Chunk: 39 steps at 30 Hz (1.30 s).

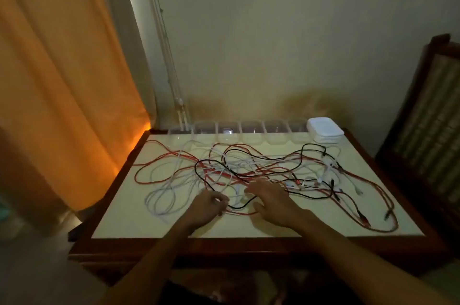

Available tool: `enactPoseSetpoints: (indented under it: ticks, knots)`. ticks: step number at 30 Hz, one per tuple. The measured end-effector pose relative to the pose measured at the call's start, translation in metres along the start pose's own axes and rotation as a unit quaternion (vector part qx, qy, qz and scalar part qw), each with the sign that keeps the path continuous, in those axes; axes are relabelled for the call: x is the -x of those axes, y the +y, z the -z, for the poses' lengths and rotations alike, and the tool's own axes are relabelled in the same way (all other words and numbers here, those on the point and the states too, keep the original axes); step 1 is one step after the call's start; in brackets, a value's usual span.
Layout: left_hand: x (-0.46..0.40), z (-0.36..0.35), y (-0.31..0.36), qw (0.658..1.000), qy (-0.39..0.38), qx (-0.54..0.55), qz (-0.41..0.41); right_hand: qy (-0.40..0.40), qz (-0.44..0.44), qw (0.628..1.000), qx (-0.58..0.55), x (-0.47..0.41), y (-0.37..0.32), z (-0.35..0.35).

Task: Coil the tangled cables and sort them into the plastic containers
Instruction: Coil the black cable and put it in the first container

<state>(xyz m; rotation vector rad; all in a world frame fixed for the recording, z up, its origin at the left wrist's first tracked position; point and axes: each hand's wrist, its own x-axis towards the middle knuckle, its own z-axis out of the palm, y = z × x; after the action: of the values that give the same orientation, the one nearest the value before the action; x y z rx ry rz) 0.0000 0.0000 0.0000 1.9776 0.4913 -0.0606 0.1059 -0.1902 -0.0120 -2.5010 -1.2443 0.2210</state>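
In the head view, a tangle of red, white and black cables (249, 167) sprawls across most of the cream tabletop (129, 225), which has a dark wooden border. Red loops reach out to the far left and down to the near right corner, and a bundle of white loops lies at the near left of the tangle.

The left hand (207, 207) sits at the near edge of the tangle with its fingers (220, 199) curled in, pinching strands of cable; which strand exactly is hard to tell in the dim light. The right hand (270, 201) lies just beside it, palm down, fingers spread and relaxed over the cables, gripping nothing.

Along the far edge of the tabletop stands a row of clear plastic containers (249, 134), touching side by side. At the right end of the row is a stack of white lids (324, 129). An orange curtain (62, 68) hangs at the left, and a wooden chair (428, 118) stands at the right.
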Motion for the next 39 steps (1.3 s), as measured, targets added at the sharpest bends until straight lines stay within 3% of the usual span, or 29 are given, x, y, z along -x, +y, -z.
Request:
enactPoseSetpoints:
  ticks: [5, 8, 12, 14, 15, 18, 21, 23, 25, 28, 30, 32, 35, 37, 39]
  knots:
    - [-0.013, -0.053, -0.014, 0.959, -0.040, 0.175, 0.220, -0.047, -0.036, 0.988, 0.140, -0.006, 0.012, -0.020]
    - [-0.023, -0.070, -0.018, 0.917, -0.021, 0.329, 0.225, -0.030, -0.031, 0.995, 0.093, -0.001, 0.017, -0.024]
    - [-0.038, -0.072, -0.019, 0.767, 0.005, 0.612, 0.194, -0.001, -0.061, 0.996, -0.071, 0.027, 0.009, -0.015]
    - [-0.050, -0.058, -0.019, 0.721, 0.040, 0.675, 0.154, -0.018, -0.092, 0.989, -0.119, 0.047, 0.014, -0.011]
    - [-0.058, -0.046, -0.019, 0.719, 0.063, 0.679, 0.138, -0.047, -0.110, 0.985, -0.124, 0.058, 0.018, -0.011]
    - [-0.076, -0.012, -0.019, 0.755, 0.103, 0.639, 0.104, -0.183, -0.170, 0.958, -0.143, 0.087, 0.034, -0.018]
    - [-0.072, 0.000, -0.013, 0.836, 0.059, 0.539, 0.082, -0.241, -0.186, 0.928, -0.214, 0.099, 0.039, -0.030]
    - [-0.059, -0.006, -0.010, 0.890, 0.006, 0.452, 0.058, -0.196, -0.192, 0.920, -0.279, 0.097, 0.035, -0.035]
    - [-0.042, -0.017, -0.010, 0.912, -0.059, 0.404, 0.032, -0.098, -0.221, 0.881, -0.407, 0.086, 0.025, -0.036]
    - [-0.014, -0.041, -0.017, 0.920, -0.171, 0.353, 0.001, -0.025, -0.293, 0.737, -0.609, 0.055, 0.007, -0.030]
    - [0.001, -0.057, -0.023, 0.927, -0.240, 0.288, -0.010, -0.003, -0.292, 0.638, -0.713, 0.032, 0.001, -0.023]
    - [0.012, -0.069, -0.028, 0.927, -0.285, 0.245, -0.004, 0.022, -0.256, 0.585, -0.769, 0.013, 0.002, -0.011]
    - [0.017, -0.077, -0.041, 0.934, -0.279, 0.224, 0.005, 0.099, -0.239, 0.501, -0.826, -0.003, 0.016, 0.005]
    - [0.020, -0.079, -0.049, 0.940, -0.258, 0.223, 0.009, 0.153, -0.275, 0.475, -0.822, -0.005, 0.027, 0.008]
    - [0.022, -0.081, -0.050, 0.950, -0.221, 0.220, 0.014, 0.174, -0.299, 0.513, -0.786, 0.002, 0.033, 0.010]
